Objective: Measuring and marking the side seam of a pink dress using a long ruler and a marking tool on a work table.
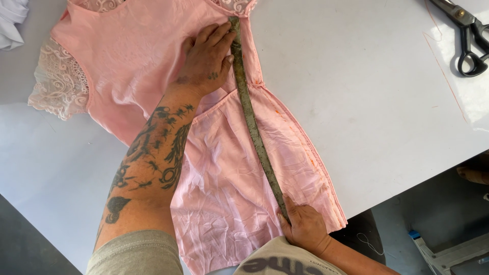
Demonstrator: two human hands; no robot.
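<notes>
Pink garment [224, 168] spread flat on the white counter [367, 102], running from the far left corner area down to the near edge, hem end hanging just over that near edge. Lace sleeve [58, 84] sticking out on the left side, lying flat on the counter too. More lace trim up at the neckline by the far edge.

Long worn metal ruler [252, 122] laid on top of the garment, slanting from the far edge toward the near edge, sitting just inside the right side seam.

Left hand [206, 61] flat on the fabric near the far end, fingers together and stretched out, fingertips pressed right against the ruler's left edge. Tattooed forearm crossing over the middle of the garment.

Right hand [305, 226] down at the near edge, palm down, fingers pressed on the ruler's near end and the fabric under it. Not pinching anything, just pressing down, same as the left.

Black-handled scissors [466, 38] lying in the far right corner of the counter, well apart from the garment. Thin reddish thread [443, 71] trailing on the counter just beside them. Bit of white cloth [11, 21] poking in at the far left corner.
</notes>
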